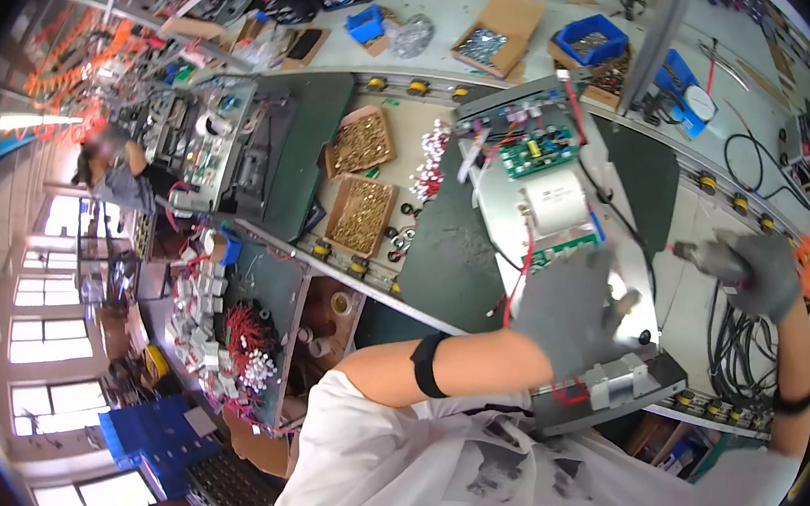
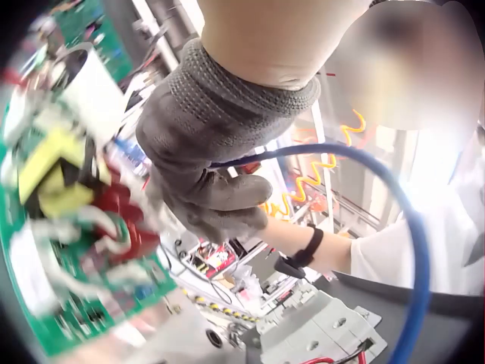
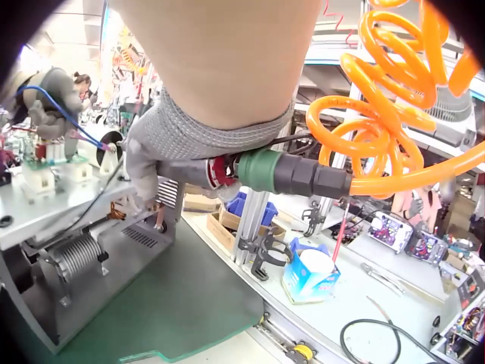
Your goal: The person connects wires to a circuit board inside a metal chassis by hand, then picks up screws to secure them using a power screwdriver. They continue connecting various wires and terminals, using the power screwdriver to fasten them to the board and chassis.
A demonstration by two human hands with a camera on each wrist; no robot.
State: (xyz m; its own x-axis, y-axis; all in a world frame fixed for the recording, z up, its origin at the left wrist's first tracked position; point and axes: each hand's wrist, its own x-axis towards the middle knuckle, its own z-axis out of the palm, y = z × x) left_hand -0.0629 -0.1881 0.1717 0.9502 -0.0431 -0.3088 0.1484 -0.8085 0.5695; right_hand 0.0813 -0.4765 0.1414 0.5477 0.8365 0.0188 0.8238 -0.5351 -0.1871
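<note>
Mat (image 1: 452, 272) first, biggest thing we've got: dark green, showing around eight o'clock from the metal unit (image 1: 496, 195). That unit lies across it at an angle, between two and three o'clock from the head view's middle. At half past three from the unit we see a bright orange coiled hose (image 3: 409, 184), and at nine two cardboard boxes (image 1: 337, 207) of brassy little parts.

Then our hands, both in grey gloves. Left hand (image 1: 565, 308) is at six o'clock, over the unit's near end; can't tell if it touches the metal. Its fingers are curled and, going by the left wrist view, have hold of a blue wire (image 2: 415, 235) that arcs away from them. Right hand (image 1: 765, 276) is out between three and four, fingers wrapped around a power tool (image 3: 261, 171) with a green collar, hose joined at its back end. Too blurry for us to say if the nose touches anything.

Smaller again: a white cylinder (image 1: 558, 204) mid-unit, with a green circuit board (image 1: 539, 154) at eleven o'clock from it.
</note>
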